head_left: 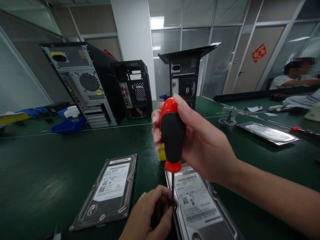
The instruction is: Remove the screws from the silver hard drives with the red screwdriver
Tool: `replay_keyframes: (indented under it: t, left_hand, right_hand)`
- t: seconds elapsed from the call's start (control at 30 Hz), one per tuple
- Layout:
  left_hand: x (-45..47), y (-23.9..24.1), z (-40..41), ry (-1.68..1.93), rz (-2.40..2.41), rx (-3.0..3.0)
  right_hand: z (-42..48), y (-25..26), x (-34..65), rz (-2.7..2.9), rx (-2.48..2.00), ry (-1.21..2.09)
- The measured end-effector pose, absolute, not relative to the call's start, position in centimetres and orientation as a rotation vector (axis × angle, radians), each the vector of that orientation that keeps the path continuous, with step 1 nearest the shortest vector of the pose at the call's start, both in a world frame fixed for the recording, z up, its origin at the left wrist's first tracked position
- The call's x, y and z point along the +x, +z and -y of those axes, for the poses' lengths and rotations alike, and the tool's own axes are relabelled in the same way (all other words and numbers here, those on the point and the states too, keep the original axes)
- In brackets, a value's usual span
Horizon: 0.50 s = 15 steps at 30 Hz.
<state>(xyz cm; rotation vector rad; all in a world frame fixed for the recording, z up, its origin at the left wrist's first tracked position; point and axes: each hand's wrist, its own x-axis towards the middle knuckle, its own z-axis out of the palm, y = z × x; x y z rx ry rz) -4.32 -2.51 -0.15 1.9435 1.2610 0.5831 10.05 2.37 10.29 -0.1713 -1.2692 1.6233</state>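
Observation:
My right hand (200, 140) is wrapped round the black and red handle of a screwdriver (172, 133), held upright. Its shaft runs down to the left edge of a hard drive (197, 206) lying label-up on the green table. My left hand (150, 216) is closed around the lower end of the shaft, right where the tip meets the drive. A second hard drive (110, 191) lies label-up to the left, apart from both hands. A small yellow object (162, 154) sits behind the screwdriver handle.
Three open computer cases (82, 83) (136, 88) (185, 75) stand at the back of the green table (50, 160). Blue trays (68, 125) lie at the left. Another drive (268, 133), a red-tipped tool (303, 131) and a small clear cup (228, 116) lie at the right. A person (292, 78) sits far right.

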Motion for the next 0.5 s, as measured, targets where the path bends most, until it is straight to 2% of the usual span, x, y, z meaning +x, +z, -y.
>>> replay_keyframes:
  t: [0.23,0.5]
  left_hand:
    - [-4.46,-0.35,2.34,0.555,-1.221,1.968]
    - [-4.73,-0.49,2.24,0.537,-1.21,1.983]
  right_hand:
    - [-2.09,9.99,9.7,1.283,-0.053,1.648]
    - [-1.89,10.06,9.79,1.383,-0.249,1.573]
